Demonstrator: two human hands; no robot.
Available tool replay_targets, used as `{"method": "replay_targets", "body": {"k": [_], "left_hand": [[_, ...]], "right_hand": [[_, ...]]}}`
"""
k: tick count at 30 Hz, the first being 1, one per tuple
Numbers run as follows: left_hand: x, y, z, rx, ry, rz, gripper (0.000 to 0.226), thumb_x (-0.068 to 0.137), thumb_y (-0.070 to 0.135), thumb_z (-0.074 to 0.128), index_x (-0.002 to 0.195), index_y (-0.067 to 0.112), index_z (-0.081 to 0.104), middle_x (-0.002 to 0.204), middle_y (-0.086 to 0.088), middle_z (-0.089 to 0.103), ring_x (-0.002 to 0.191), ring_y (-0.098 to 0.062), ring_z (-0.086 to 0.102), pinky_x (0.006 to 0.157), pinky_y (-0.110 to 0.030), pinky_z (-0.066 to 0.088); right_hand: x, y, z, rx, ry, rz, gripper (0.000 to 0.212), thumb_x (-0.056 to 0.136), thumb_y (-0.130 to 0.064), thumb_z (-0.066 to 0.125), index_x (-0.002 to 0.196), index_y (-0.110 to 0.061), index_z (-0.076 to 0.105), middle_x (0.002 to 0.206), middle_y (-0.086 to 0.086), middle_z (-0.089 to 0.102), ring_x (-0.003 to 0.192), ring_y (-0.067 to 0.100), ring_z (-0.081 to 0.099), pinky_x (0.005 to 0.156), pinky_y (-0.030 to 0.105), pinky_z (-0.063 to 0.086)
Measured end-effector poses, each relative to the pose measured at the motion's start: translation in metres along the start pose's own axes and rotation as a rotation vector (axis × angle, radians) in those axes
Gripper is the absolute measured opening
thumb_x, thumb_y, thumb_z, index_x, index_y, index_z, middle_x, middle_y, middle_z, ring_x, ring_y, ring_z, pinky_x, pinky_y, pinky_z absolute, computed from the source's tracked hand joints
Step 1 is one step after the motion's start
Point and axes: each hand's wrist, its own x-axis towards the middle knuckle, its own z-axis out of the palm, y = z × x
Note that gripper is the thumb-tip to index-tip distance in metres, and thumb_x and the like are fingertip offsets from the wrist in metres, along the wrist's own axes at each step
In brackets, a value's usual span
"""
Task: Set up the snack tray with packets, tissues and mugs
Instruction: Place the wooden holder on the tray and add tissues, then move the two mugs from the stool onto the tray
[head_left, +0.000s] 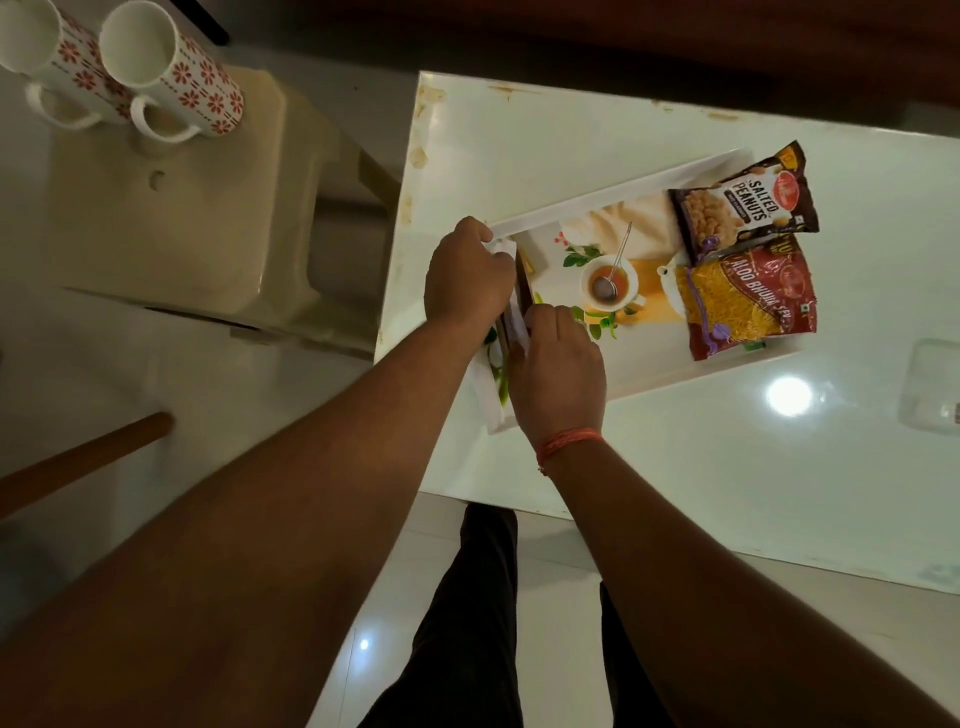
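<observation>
You have the packets done, by the look of it: the peanut packet (743, 202) and the red snack packet (748, 301) lie side by side, touching, at the far end of the tray (597, 200), which sits at an angle on the white table (675, 467). You are on the tissues now. Your left hand (467, 275) and right hand (558, 374) are both down at the near end of the tray, working a thin white stack of tissues (517, 319) that stands between them, seemingly held in something dark and narrow that I cannot make out. Your left fingers are curled over the top end of the stack at the tray's corner; your right fingers are bent and closed against its lower end. Whether either thumb is pinching I cannot tell, since both are hidden. The tissues look flat, soft and a little crumpled at the top edge. The middle of the tray, with its printed teacup picture, is bare. What is left is the two flowered mugs (171, 73), which stand on the beige stool (171, 223) to your left, well apart from the tray.
</observation>
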Motion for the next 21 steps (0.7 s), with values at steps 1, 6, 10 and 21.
{"method": "replay_targets", "body": {"k": [1, 6, 10, 21], "left_hand": [[0.001, -0.001, 0.0, -0.002, 0.002, 0.007, 0.029, 0.093, 0.026, 0.06, 0.12, 0.019, 0.055, 0.123, -0.003, 0.062, 0.109, -0.022, 0.063, 0.088, -0.029, 0.053], [0.005, -0.016, -0.013, -0.086, 0.041, -0.027, 0.031, 0.096, 0.038, 0.053, 0.12, 0.019, 0.057, 0.122, -0.002, 0.063, 0.104, -0.019, 0.064, 0.087, -0.031, 0.056], [0.016, -0.052, -0.047, -0.172, 0.153, -0.089, 0.026, 0.097, 0.035, 0.051, 0.112, 0.017, 0.06, 0.11, -0.003, 0.067, 0.098, -0.021, 0.064, 0.084, -0.036, 0.055], [0.093, -0.156, -0.224, 0.343, 0.41, 0.205, 0.029, 0.09, 0.033, 0.051, 0.112, 0.016, 0.058, 0.106, -0.01, 0.065, 0.096, -0.032, 0.062, 0.077, -0.041, 0.049]], "right_hand": [[-0.001, 0.0, -0.001, 0.017, -0.009, 0.012, 0.023, 0.086, -0.019, 0.063, 0.107, -0.011, 0.059, 0.096, 0.009, 0.062, 0.082, 0.028, 0.059, 0.073, 0.039, 0.051], [-0.007, -0.002, -0.013, 0.063, 0.014, 0.016, 0.035, 0.087, -0.031, 0.061, 0.115, -0.01, 0.056, 0.104, 0.009, 0.059, 0.094, 0.026, 0.057, 0.081, 0.038, 0.052], [0.002, -0.018, -0.019, 0.109, 0.084, -0.092, 0.034, 0.087, -0.026, 0.06, 0.114, -0.006, 0.055, 0.1, 0.012, 0.057, 0.09, 0.029, 0.056, 0.079, 0.041, 0.05], [0.136, -0.208, 0.021, 0.048, -0.041, -0.474, 0.038, 0.085, -0.03, 0.063, 0.119, -0.013, 0.057, 0.114, 0.011, 0.058, 0.095, 0.027, 0.058, 0.082, 0.04, 0.054]]}}
